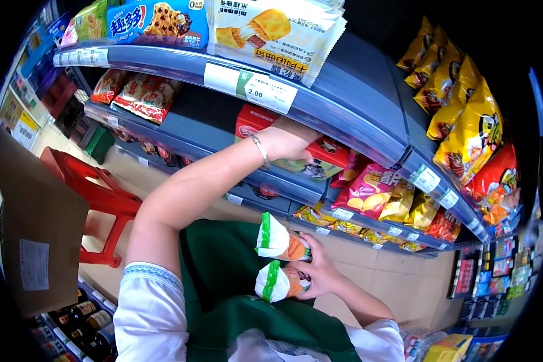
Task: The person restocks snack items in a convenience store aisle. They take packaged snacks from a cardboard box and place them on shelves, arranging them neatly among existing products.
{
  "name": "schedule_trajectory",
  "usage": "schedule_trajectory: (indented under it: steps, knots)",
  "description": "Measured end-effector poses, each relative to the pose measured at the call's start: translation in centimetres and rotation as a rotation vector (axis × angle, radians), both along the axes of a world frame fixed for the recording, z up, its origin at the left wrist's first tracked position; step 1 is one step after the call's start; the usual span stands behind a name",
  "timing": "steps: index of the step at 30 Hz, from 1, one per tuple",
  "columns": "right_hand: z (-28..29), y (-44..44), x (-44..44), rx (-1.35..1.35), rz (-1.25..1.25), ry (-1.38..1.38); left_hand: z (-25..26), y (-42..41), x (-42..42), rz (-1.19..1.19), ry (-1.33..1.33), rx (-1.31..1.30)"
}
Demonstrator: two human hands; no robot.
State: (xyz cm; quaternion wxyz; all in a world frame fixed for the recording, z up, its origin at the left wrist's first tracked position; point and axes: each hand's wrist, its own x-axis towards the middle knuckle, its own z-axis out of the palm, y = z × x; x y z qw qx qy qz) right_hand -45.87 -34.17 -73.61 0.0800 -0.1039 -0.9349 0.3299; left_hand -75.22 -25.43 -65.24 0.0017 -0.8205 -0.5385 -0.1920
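My left hand [294, 138], with a bangle at the wrist, reaches under the top shelf's edge. It lies against a red and green carton [328, 156] on the shelf below; its fingers are partly hidden, so its grip is unclear. Lower down, in front of the green apron [226, 271], my right hand [319, 269] holds two white and green snack packs with orange pictures, an upper pack [278, 240] and a lower pack [278, 283], side by side.
White cookie packs [271, 36] and a blue cookie pack [163, 20] stand on the top shelf [366, 90]. Yellow snack bags [470, 131] and pink chip bags [366, 192] are at right. A red plastic stool [104, 199] and a cardboard box [36, 217] are at left, above bottles [90, 321].
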Motion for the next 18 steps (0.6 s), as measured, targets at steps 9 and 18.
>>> schedule_trajectory:
  steps: [9, 18]
  knots:
    - [1.9, -0.7, -4.8, 0.032, -0.009, -0.023, -0.1, -2.3, -5.1, 0.051, -0.397, -0.122]
    - [6.9, -1.6, -26.8, 0.287, 0.081, 0.083, -19.4, -18.2, -22.5, 0.632, -1.554, 0.616]
